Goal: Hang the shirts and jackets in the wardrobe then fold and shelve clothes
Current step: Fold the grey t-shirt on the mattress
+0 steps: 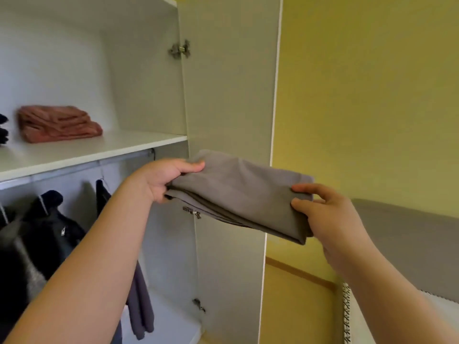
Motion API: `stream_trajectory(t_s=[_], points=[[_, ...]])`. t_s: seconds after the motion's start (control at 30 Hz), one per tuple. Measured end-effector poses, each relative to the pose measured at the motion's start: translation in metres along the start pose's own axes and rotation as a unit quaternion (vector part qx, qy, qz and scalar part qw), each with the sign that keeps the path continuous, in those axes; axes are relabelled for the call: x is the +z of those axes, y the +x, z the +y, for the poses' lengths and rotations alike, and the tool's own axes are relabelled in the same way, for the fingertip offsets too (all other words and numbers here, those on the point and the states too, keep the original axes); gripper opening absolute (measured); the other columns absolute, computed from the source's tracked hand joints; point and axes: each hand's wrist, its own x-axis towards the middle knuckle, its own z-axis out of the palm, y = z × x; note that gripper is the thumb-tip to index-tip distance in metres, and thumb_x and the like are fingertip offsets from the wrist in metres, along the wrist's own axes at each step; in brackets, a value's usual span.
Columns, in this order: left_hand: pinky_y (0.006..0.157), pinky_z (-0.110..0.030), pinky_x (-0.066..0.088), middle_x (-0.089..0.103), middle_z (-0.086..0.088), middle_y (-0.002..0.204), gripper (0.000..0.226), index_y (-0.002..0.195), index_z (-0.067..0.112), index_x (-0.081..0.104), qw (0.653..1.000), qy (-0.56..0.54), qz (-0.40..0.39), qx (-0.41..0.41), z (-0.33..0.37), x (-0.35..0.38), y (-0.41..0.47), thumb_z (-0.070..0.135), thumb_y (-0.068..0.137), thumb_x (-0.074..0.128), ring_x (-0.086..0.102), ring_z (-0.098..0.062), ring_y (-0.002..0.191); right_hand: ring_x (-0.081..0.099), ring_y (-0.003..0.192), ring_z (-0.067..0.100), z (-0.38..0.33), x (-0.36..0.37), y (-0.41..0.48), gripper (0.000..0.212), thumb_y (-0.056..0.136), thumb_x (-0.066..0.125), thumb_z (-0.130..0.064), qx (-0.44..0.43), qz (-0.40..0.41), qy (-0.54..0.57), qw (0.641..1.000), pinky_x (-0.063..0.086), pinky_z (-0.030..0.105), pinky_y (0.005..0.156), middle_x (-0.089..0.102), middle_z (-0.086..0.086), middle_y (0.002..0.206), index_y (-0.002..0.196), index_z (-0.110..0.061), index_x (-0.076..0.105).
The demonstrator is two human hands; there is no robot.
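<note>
I hold a folded grey garment (pixel 242 194) flat in the air in front of the open wardrobe door (pixel 228 95). My left hand (pixel 161 178) grips its left end, thumb on top and fingers underneath. My right hand (pixel 323 214) grips its right end the same way. The garment sits just below and to the right of the white shelf (pixel 99 151). On that shelf lies a folded pink garment (pixel 58 124), with a dark item (pixel 3 130) at the frame's left edge.
Under the shelf a metal rail (pixel 74 167) carries dark jackets (pixel 44 232) on hangers and a hanging grey garment (pixel 140 304). A yellow wall (pixel 372 95) lies to the right, with a grey upholstered headboard (pixel 409 244) at the lower right.
</note>
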Motion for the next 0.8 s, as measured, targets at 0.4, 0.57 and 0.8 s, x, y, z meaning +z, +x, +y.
stream_trajectory(t_s=[0.4,0.57,0.8], points=[[0.088,-0.037,0.05,0.068,-0.003,0.094,0.011,0.098,0.021,0.067,0.968,0.16,0.191,0.003,0.095,-0.099,0.081,0.013,0.096,0.061,0.063,-0.02,0.085,0.07,0.065,0.017,-0.025,0.117,0.11,0.025,0.086,0.068,-0.006,-0.046,-0.148,0.06,0.986,0.063,0.041,0.064,0.069,0.006,0.096,0.104,-0.023,0.066],[0.071,-0.029,0.039,0.064,-0.004,0.095,0.011,0.098,0.019,0.066,0.942,0.239,0.234,0.023,0.131,-0.168,0.131,0.011,0.097,0.058,0.056,-0.021,0.09,0.068,0.061,0.018,-0.025,0.191,0.165,0.027,0.087,0.068,-0.006,-0.081,-0.186,0.056,0.978,0.055,0.025,0.051,0.069,0.011,0.097,0.11,-0.019,0.064],[0.078,-0.035,0.047,0.069,-0.01,0.101,0.015,0.109,0.017,0.067,0.907,0.327,0.264,0.032,0.176,-0.289,0.226,0.011,0.099,0.058,0.064,-0.026,0.088,0.069,0.066,0.016,-0.024,0.334,0.278,0.032,0.087,0.072,-0.01,-0.137,-0.22,0.085,0.962,0.059,0.028,0.06,0.07,0.01,0.092,0.117,-0.016,0.065]])
